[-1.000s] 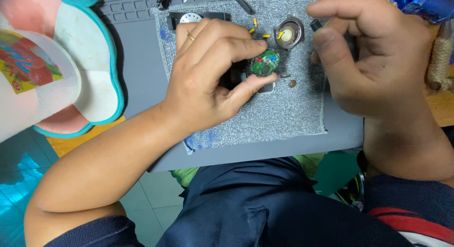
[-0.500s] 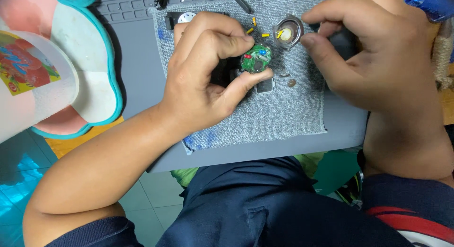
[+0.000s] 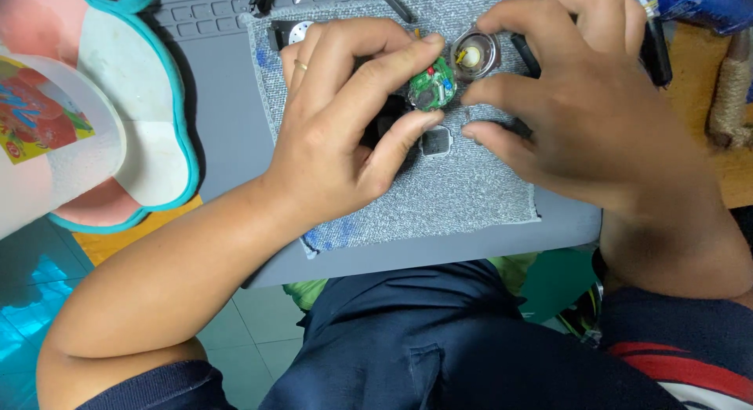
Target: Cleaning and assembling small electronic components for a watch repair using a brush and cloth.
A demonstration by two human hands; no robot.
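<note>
A small round green circuit board [image 3: 431,87] with tiny red and blue bits sits over the fuzzy grey cloth [image 3: 471,198], near the far edge of the smooth grey mat [image 3: 227,104] on the tabletop. The left hand [image 3: 345,135] curls over it, fingers pinching the board between thumb and pointer. The right hand [image 3: 580,120] arches beside it, fingers bent and maybe touching a shiny round metal cup [image 3: 475,57]; I cannot tell if it grips. The cloth's near edge has open room.
</note>
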